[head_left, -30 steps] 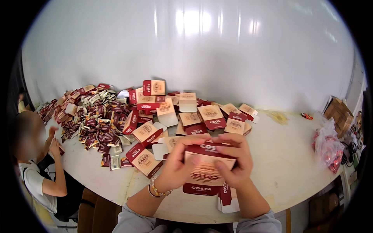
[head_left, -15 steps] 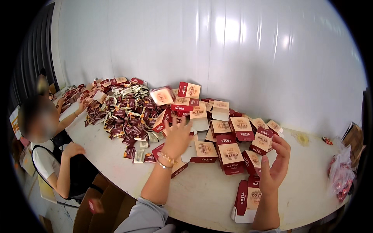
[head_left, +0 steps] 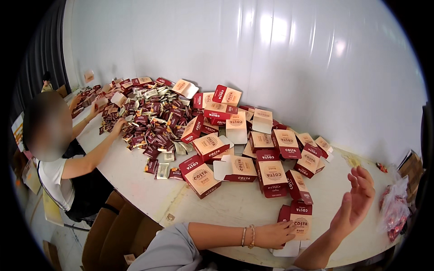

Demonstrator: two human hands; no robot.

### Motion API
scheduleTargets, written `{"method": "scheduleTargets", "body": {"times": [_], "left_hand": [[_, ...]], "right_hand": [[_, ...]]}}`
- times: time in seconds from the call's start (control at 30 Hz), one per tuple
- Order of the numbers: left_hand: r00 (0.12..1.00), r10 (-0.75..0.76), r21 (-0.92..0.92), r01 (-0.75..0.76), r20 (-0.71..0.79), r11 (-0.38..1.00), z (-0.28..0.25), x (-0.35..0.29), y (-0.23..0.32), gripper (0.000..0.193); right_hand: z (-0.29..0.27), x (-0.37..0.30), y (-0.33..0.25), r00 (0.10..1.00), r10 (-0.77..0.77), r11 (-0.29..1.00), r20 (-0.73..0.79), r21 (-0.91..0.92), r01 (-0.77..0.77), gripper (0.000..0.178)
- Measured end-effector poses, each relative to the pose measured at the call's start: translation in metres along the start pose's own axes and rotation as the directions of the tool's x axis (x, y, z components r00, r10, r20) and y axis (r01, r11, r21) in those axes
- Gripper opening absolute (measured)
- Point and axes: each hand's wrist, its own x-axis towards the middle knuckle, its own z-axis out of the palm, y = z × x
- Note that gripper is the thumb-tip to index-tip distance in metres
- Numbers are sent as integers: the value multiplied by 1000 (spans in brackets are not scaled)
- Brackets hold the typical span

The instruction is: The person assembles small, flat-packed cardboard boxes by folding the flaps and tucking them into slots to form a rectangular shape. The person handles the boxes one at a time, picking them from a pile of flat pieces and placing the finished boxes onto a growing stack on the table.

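My left hand (head_left: 279, 234) reaches across the front of the table. Its fingers lie stretched over the edge of a dark red and cream carton (head_left: 301, 222). White flaps show at that carton's near end, and another red panel pokes out behind it. My right hand (head_left: 355, 203) is raised to the right of this carton, fingers loosely apart, nothing in it. Beyond both hands spread several more such cartons (head_left: 272, 174), some with white flaps sticking out. One open carton (head_left: 239, 168) lies on its side with its flap toward the left.
A heap of small red and silver sachets (head_left: 156, 115) covers the table's left half. A co-worker's hand (head_left: 118, 126) touches it. A brown cardboard box (head_left: 118, 226) stands below the front edge. At the right lies a clear plastic bag (head_left: 395, 198); a white wall (head_left: 181, 40) rises behind.
My left hand has moved from the middle cartons to the front carton. My right hand has shifted right. A blurred airborne carton now rests behind the sachets. The co-worker's near hand has reached the heap.
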Motion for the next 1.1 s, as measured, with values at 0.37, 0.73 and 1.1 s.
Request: {"method": "scheduleTargets", "body": {"times": [0.37,0.73,1.1], "left_hand": [[952,-215,-148,186,-217,971,-142,-11,-18,17],[794,-522,-922,-121,-313,368,-248,-67,-12,34],[843,-491,-734,188,-221,653,-257,-68,0,27]], "right_hand": [[-1,0,2,995,49,998,85,23,-51,38],[33,0,11,806,72,950,588,-286,124,139],[39,-8,12,795,30,946,605,-275,174,139]]}}
